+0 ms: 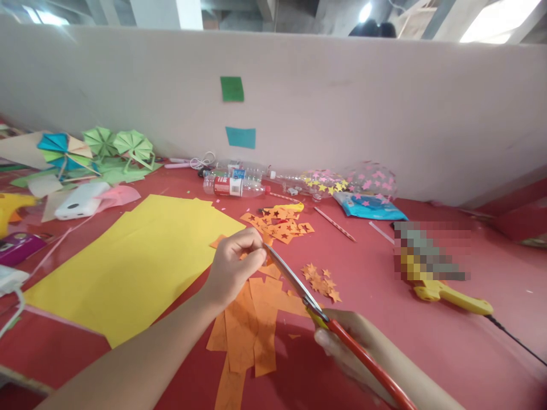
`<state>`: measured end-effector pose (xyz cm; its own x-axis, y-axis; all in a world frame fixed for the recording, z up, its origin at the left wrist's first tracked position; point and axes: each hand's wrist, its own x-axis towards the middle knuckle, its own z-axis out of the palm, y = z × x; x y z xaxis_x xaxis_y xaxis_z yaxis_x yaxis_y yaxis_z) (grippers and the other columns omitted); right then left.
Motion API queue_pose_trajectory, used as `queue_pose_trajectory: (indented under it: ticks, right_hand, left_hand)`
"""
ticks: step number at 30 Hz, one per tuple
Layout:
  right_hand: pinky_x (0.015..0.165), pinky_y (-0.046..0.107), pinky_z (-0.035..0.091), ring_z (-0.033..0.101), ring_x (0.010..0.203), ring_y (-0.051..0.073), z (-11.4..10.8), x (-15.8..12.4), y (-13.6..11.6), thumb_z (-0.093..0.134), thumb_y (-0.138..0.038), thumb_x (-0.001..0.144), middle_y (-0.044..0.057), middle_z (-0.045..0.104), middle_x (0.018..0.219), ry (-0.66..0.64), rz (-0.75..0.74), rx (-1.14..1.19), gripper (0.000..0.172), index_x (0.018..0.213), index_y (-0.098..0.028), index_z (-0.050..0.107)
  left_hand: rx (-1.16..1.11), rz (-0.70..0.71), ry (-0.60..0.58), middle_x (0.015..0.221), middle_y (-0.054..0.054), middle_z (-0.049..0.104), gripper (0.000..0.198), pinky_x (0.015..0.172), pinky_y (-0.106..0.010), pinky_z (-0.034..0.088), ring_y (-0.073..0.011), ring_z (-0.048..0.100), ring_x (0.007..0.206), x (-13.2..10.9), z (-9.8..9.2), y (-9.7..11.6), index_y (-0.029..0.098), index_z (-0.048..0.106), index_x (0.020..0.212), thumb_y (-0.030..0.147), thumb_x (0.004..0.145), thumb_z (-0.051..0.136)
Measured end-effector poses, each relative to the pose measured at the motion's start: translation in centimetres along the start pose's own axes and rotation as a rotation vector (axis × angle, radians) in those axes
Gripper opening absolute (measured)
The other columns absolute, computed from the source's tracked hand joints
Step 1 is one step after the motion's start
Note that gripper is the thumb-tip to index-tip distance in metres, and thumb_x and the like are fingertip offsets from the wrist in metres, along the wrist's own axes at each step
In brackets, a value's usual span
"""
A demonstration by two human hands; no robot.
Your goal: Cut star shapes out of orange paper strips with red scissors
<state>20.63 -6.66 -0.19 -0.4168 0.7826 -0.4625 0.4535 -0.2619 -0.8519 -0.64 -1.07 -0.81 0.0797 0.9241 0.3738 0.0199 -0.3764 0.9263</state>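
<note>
My right hand (342,336) is closed round a pair of scissors (294,282) with red handles, the blades pointing up and left. At their tips, my left hand (239,256) pinches with thumb and fingers; whatever it holds is too small or hidden to make out. Below both hands lie several orange paper strips (241,336), overlapping on the red table. A small pile of cut orange stars (320,282) sits right of the blades. Beyond my left hand are orange paper pieces with star-shaped holes (284,225), some partly covered by the fingers.
Large yellow paper sheets (141,256) lie on the left, near a white device (81,200) and folded paper umbrellas (132,145). Plastic bottles (228,185) and a blue packet (370,206) line the low wall (299,102). A yellow corded tool (457,297) rests at right.
</note>
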Motion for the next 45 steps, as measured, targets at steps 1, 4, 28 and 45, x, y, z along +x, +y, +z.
queue_pose_trajectory:
  ticks: [1, 4, 28, 45]
  right_hand:
    - [0.033, 0.018, 0.021, 0.027, 0.031, 0.002, 0.0, 0.1, 0.0, 0.052, -0.079, 0.071, -0.012, 0.03, 0.042, 0.001, -0.003, -0.009, 0.061, 0.062, -0.022, 0.033]
    - [0.031, 0.017, 0.021, 0.028, 0.031, 0.002, 0.0, 0.2, 0.1, 0.051, -0.08, 0.071, -0.012, 0.03, 0.043, 0.002, -0.002, -0.028, 0.061, 0.061, -0.022, 0.034]
    - [0.031, 0.016, 0.021, 0.029, 0.032, 0.003, 0.1, 0.2, 0.8, 0.05, -0.083, 0.067, -0.01, 0.036, 0.044, 0.075, -0.037, 0.041, 0.063, 0.062, -0.021, 0.037]
    - [0.032, 0.02, 0.03, 0.038, 0.026, 0.008, -1.3, 2.8, 1.8, 0.068, -0.042, 0.07, -0.01, 0.039, 0.032, 0.62, -0.27, 0.373, 0.037, 0.054, -0.022, 0.043]
  left_hand:
    - [-0.004, 0.005, -0.002, 0.06, 0.003, 0.037, 0.026, 0.057, -0.029, 0.03, -0.0112, 0.036, 0.058, 0.0, 0.0, 0.0, 0.018, 0.041, 0.05, 0.01, 0.074, 0.048]
    - [-0.007, 0.016, -0.007, 0.06, 0.003, 0.037, 0.026, 0.057, -0.029, 0.03, -0.0114, 0.036, 0.058, 0.0, 0.0, 0.0, 0.018, 0.043, 0.051, 0.01, 0.075, 0.049]
    - [-0.027, -0.059, -0.014, 0.059, 0.002, 0.041, 0.024, 0.057, -0.027, 0.032, -0.0109, 0.039, 0.058, 0.3, 0.2, -0.3, 0.018, 0.044, 0.049, 0.013, 0.072, 0.049]
    - [0.258, -0.157, -0.36, 0.069, 0.002, 0.041, 0.026, 0.066, -0.028, 0.034, -0.013, 0.042, 0.067, -0.4, 1.8, -1.0, 0.019, 0.041, 0.063, 0.028, 0.087, 0.044]
